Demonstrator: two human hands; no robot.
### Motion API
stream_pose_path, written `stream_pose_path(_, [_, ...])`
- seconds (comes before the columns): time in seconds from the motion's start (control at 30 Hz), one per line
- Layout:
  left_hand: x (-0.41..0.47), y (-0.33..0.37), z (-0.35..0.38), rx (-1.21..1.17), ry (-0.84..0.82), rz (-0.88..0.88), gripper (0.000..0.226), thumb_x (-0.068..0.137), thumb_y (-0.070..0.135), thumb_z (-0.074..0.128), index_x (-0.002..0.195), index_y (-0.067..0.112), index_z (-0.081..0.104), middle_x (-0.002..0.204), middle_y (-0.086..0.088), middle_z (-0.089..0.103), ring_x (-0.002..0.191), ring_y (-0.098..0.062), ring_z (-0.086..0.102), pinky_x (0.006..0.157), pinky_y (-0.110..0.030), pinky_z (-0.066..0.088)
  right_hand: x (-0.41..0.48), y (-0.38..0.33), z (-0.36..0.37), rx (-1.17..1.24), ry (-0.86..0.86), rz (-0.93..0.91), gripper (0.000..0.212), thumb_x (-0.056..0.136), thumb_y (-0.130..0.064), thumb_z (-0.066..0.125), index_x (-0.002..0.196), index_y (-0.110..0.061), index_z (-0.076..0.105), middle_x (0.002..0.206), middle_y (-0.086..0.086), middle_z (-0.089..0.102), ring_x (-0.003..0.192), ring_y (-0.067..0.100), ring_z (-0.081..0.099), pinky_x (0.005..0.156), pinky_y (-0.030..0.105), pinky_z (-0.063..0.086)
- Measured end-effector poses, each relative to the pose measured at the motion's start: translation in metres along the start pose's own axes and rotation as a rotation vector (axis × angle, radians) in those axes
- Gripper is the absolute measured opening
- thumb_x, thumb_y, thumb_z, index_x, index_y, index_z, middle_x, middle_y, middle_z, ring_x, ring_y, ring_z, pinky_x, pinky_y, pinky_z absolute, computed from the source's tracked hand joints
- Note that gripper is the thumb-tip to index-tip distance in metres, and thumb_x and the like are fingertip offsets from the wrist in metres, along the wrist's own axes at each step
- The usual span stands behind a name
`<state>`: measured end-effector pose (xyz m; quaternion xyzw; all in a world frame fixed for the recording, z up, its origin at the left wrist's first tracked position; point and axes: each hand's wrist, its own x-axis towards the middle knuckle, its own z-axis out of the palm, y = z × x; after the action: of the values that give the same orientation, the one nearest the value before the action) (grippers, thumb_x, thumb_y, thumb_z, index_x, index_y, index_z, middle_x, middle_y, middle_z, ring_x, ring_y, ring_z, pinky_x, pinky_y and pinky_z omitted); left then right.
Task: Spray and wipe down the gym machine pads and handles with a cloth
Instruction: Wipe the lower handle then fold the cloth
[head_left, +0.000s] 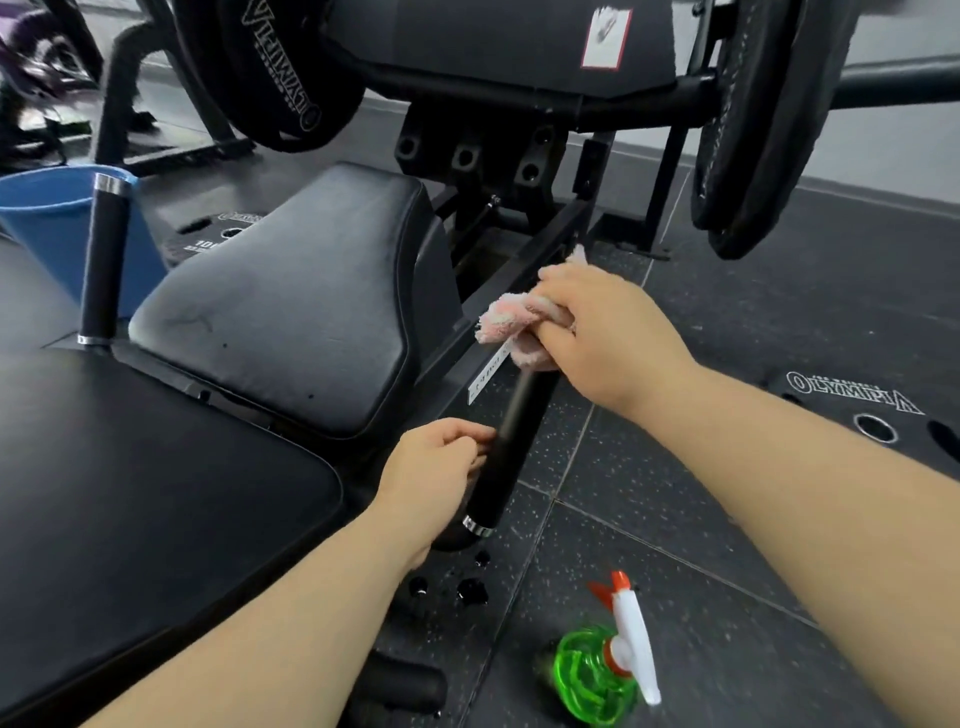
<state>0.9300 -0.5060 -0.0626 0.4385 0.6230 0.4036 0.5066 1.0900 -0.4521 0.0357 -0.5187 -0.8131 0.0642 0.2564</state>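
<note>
A black handle (506, 447) with a chrome ring at its lower end stands beside the machine's black seat pad (291, 306). My right hand (608, 332) grips a pink cloth (511, 322) wrapped round the handle's upper end. My left hand (441, 467) holds the handle lower down, fingers curled against its left side. A second black handle (104, 260) rises on the left of the seat. The larger back pad (145, 488) lies at lower left. A green spray bottle (602, 670) with a white and orange trigger stands on the floor by my right forearm.
A blue bucket (47, 218) stands at the far left behind the second handle. Black weight plates (748, 130) hang on the machine above, and another plate (862, 410) lies on the floor at right. Wet drops (470, 590) mark the speckled rubber floor below the handle.
</note>
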Motion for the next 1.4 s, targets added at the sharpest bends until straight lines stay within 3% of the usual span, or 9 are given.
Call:
stream_pose_path(0.13, [-0.005,-0.025,-0.001,0.070,0.217,-0.016,0.040,0.087,-0.002,0.041,0.080,0.022,0.073,0.084,0.008,0.074,0.082,-0.004,0.068,0.072,-0.020,0.048,0.011,-0.006,0.028,-0.498,-0.128,-0.083,0.040,0.091,-0.035,0.048,0.116,-0.012,0.069,0.142,0.009,0.051,0.144,0.028,0.028,0.118,0.047,0.019])
stream_pose_path(0.4, [0.000,-0.031,-0.013,-0.087,0.346,-0.032,0.041,0.080,-0.012,0.039,0.072,0.011,0.071,0.068,0.002,0.074,0.084,-0.017,0.070,0.080,-0.028,0.051,-0.040,-0.006,0.079,-0.528,-0.113,-0.288,0.032,0.074,-0.015,0.069,0.101,0.001,0.072,0.130,0.030,0.057,0.118,0.044,0.055,0.099,0.053,0.043])
stream_pose_path(0.57, [-0.008,-0.029,-0.013,-0.160,0.302,-0.041,0.037,0.080,-0.015,0.038,0.074,0.004,0.069,0.060,-0.005,0.069,0.060,-0.018,0.066,0.052,-0.025,0.052,-0.101,-0.021,0.136,-0.318,-0.157,-0.346,0.039,0.082,-0.015,0.037,0.104,-0.011,0.069,0.125,0.021,0.064,0.113,0.038,0.061,0.096,0.046,0.049])
stream_pose_path(0.83, [-0.006,-0.036,-0.010,-0.131,0.295,-0.038,0.038,0.081,-0.010,0.040,0.072,0.012,0.070,0.071,-0.001,0.075,0.089,-0.024,0.071,0.098,-0.044,0.051,-0.015,0.010,0.053,-0.348,0.213,-0.230,0.025,0.084,0.000,0.049,0.104,-0.009,0.062,0.130,0.014,0.060,0.135,0.034,0.043,0.114,0.049,0.023])
stream_pose_path(0.97, [-0.004,-0.015,-0.002,-0.219,0.304,0.002,0.037,0.082,-0.005,0.043,0.076,0.016,0.073,0.077,-0.003,0.076,0.080,-0.018,0.071,0.082,-0.036,0.057,-0.036,-0.006,0.077,-0.420,0.099,-0.271,0.036,0.082,-0.005,0.048,0.111,-0.011,0.068,0.125,0.013,0.062,0.128,0.035,0.049,0.110,0.051,0.031])
stream_pose_path(1.07, [-0.007,0.012,0.004,-0.402,0.243,-0.065,0.030,0.085,0.000,0.047,0.092,0.013,0.073,0.079,-0.008,0.074,0.061,-0.018,0.064,0.043,-0.025,0.046,-0.087,-0.014,0.112,-0.142,0.001,-0.226,0.064,0.075,0.001,0.062,0.137,-0.007,0.052,0.143,0.012,0.053,0.133,0.030,0.045,0.112,0.044,0.033])
stream_pose_path(1.17, [-0.012,0.021,0.009,-0.569,0.191,-0.148,0.024,0.089,0.010,0.052,0.099,0.018,0.071,0.091,-0.003,0.074,0.071,-0.020,0.067,0.049,-0.029,0.050,-0.106,-0.025,0.112,0.272,-0.040,-0.079,0.083,0.076,0.011,0.056,0.148,-0.025,0.033,0.149,-0.006,0.041,0.123,0.014,0.047,0.104,0.034,0.042])
stream_pose_path(1.27, [-0.024,0.025,0.015,-0.639,0.094,-0.103,0.020,0.093,0.015,0.049,0.102,0.014,0.066,0.104,-0.009,0.072,0.083,-0.021,0.067,0.063,-0.031,0.054,-0.104,-0.031,0.088,0.668,0.310,0.324,0.069,0.089,-0.001,0.058,0.145,-0.036,0.038,0.145,-0.019,0.043,0.123,-0.006,0.044,0.105,0.016,0.038])
stream_pose_path(1.4, [-0.044,0.046,0.031,-0.366,-0.107,0.218,0.024,0.092,0.023,0.052,0.108,0.022,0.069,0.108,-0.003,0.073,0.100,-0.020,0.069,0.085,-0.034,0.056,-0.096,-0.032,0.062,1.318,0.448,0.543,0.025,0.099,-0.010,0.052,0.117,-0.018,0.068,0.112,0.001,0.073,0.107,0.013,0.067,0.093,0.034,0.054])
